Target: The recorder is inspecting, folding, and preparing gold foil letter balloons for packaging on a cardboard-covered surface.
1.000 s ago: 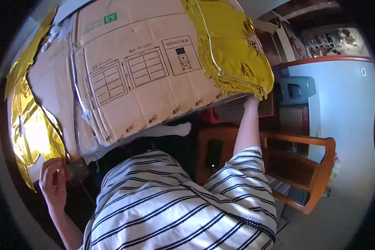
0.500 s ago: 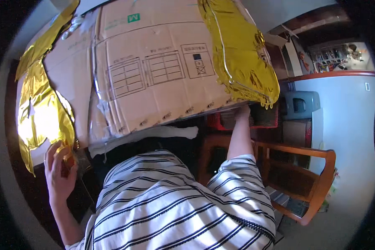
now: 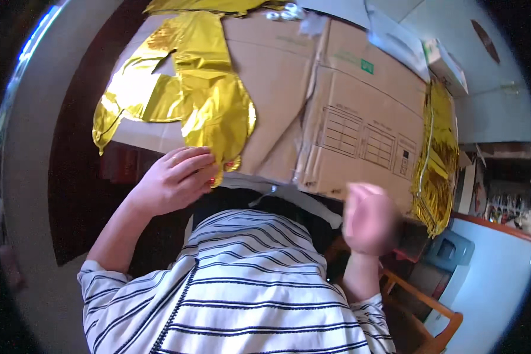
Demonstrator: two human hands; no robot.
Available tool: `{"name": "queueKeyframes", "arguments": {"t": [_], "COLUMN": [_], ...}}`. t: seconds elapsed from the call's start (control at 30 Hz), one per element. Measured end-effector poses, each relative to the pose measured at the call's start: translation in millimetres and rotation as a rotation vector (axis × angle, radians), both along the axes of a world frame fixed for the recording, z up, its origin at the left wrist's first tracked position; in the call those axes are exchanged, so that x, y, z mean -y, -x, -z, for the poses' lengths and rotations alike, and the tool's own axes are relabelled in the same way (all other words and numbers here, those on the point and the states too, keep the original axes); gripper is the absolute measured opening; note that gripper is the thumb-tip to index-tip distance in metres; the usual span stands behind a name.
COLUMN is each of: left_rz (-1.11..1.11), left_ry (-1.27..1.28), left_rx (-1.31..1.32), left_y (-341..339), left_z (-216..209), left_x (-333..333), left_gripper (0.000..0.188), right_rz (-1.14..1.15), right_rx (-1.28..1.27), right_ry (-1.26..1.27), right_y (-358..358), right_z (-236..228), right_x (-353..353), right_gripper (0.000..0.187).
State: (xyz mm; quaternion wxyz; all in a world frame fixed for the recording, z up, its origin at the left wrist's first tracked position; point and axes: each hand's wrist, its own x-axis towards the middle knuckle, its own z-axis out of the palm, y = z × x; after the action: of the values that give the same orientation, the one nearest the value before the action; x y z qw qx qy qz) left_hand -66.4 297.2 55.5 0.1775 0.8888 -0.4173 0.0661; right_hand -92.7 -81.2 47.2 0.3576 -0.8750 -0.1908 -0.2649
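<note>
A shiny gold foil piece, looking like a deflated foil balloon, lies over the left part of a flattened cardboard box. My left hand is closed on its lower edge, which hangs over the near edge of the cardboard; a little red shows by the fingertips. My right hand is in the air near the front edge of the cardboard, smeared by motion, so its fingers cannot be made out. A second gold foil piece with a pale line along it lies over the cardboard's right end.
Small white rolls lie at the far edge, near more gold foil. A white box stands at the far right. Beyond my right arm are a wooden chair and a blue-grey plastic stool.
My view has swung left. My right hand has come back from below the right end of the cardboard and is now raised. My left hand stays at the left foil's lower edge.
</note>
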Motion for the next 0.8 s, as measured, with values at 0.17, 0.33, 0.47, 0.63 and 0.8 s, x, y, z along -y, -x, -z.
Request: {"name": "queueKeyframes", "arguments": {"t": [0.17,0.33,0.47,0.63,0.8], "left_rz": [0.065,-0.007,-0.253,-0.534,-0.543], "left_ry": [0.007,0.136,0.314,0.128,0.559], "left_rx": [0.113,-0.063,-0.567,-0.904,-1.207], "left_y": [-6,-14,-26,-57,-72], "left_z": [4,5,0,-16,-18], "left_x": [-1,-4,-10,-9,-18], "left_gripper": [0.039,0.021,0.018,0.029,0.026], "right_rz": [-0.487,-0.636,-0.583,-0.425,-0.476], "right_rx": [-0.130,-0.082,-0.127,0.020,0.033], "right_ry": [0.122,0.237,0.194,0.254,0.349], "right_y": [-50,-82,-85,-66,-68], "right_z": [-14,8,10,9,13], "right_x": [-91,-127,-135,-138,-160], "right_gripper": [0.026,0.031,0.035,0.036,0.045]}}
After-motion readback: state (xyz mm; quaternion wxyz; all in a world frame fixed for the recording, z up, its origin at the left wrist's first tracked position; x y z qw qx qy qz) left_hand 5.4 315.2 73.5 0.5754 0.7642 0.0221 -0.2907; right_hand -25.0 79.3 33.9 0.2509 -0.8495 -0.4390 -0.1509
